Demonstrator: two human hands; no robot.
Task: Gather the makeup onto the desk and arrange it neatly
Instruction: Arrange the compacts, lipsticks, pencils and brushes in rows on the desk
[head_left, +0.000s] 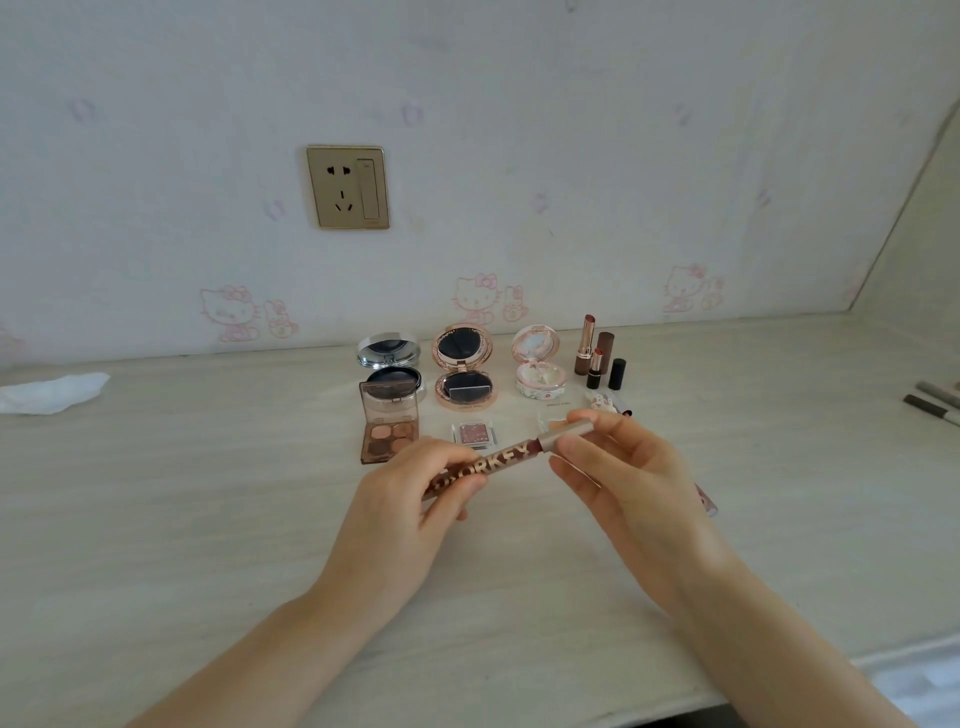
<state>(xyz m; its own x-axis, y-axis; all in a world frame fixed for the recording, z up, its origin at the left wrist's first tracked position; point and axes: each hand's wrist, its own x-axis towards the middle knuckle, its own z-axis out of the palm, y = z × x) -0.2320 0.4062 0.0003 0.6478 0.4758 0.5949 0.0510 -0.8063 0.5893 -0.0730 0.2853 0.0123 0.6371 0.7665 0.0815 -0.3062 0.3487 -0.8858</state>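
A slim brown lip gloss tube (498, 457) with gold lettering is held above the desk (208, 519), slanting up from lower left to upper right. The left hand (415, 493) grips its lettered barrel, fingers curled round it with the thumb on top. The right hand (618, 462) pinches the pale metallic cap end between thumb and fingers.

Behind the hands, the makeup stands in rows near the wall. Three round compacts are open with lids upright: a silver compact (389, 364) at the left, a rose-gold compact (464, 371) in the middle and a pale floral compact (538, 364) at the right. In front of the silver one sits one open eyeshadow palette (389, 426) with four brown shades showing. One small square pink eyeshadow (471, 434) lies in front of the rose-gold compact.

To the right of the floral compact stand two uncapped lipsticks, a taller lipstick (586, 343) and a shorter lipstick (595, 369), with two caps beside them: a brown cap (605, 340) and a black cap (617, 373). A small white item (602, 401) lies just in front, partly hidden by the right hand. Another pinkish tube (707, 501) shows beyond the right wrist.

One crumpled white tissue (52, 392) lies at the far left. Two grey pencils (932, 402) lie at the right edge. One gold wall socket (348, 187) is mounted above.
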